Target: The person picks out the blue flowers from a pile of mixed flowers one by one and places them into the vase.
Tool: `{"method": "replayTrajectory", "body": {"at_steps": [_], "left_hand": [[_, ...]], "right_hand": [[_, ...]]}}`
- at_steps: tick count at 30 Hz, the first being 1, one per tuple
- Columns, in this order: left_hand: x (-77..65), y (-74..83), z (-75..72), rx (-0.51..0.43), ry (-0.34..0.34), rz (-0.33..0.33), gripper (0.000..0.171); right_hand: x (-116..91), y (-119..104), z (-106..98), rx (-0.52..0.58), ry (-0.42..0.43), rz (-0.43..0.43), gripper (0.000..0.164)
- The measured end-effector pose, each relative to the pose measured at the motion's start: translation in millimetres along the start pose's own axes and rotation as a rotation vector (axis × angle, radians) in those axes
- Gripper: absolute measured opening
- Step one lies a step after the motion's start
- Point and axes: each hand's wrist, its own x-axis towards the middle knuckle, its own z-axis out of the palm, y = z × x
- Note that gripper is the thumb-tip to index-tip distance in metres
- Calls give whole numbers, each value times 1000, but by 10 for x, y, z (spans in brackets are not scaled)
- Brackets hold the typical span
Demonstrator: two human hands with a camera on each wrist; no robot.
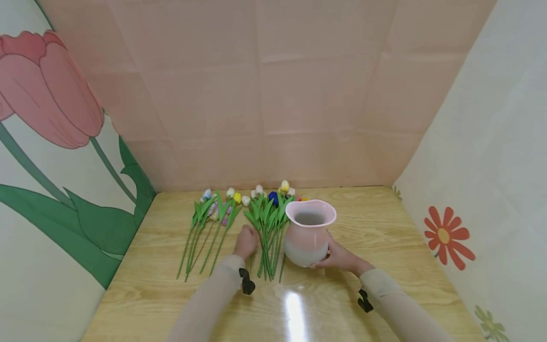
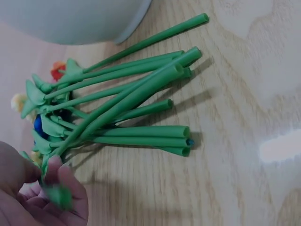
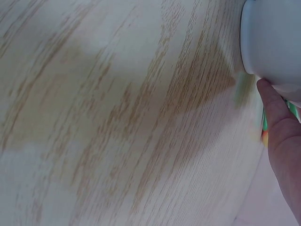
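Note:
My left hand (image 1: pixel 246 242) pinches a green flower stem (image 2: pixel 60 197) between curled fingers and thumb; the stem's cut end pokes out below them in the left wrist view. Right beside this hand lies a bunch of artificial tulips (image 1: pixel 267 237), their thick stems (image 2: pixel 131 101) crossing and pointing toward me. A pink-and-white vase (image 1: pixel 305 242) with a flared rim stands to their right, mouth up. On its lower right side my right hand (image 1: pixel 339 256) grips it, with one finger (image 3: pixel 277 113) close to the base in the right wrist view. The far fingers are hidden behind the vase.
A second, looser group of tulips (image 1: pixel 213 223) with blue, white, yellow and purple heads lies to the left on the wooden table (image 1: pixel 145 294). A pink cloth wall (image 1: pixel 273 95) rises at the table's back edge. Printed side panels (image 1: pixel 483 166) flank the table.

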Motion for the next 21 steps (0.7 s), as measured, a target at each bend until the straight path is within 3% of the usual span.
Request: {"method": "replayTrajectory", "body": {"at_steps": [6, 11, 21], "left_hand": [[-34, -38, -33, 78, 84, 6, 11], [-39, -47, -70, 19, 114, -9, 16], [-18, 85, -175, -110, 187, 59, 15]], "right_hand": [[0, -8, -2, 7, -7, -12, 112], [-4, -11, -1, 11, -12, -6, 114], [-5, -2, -12, 9, -6, -1, 115]]}}
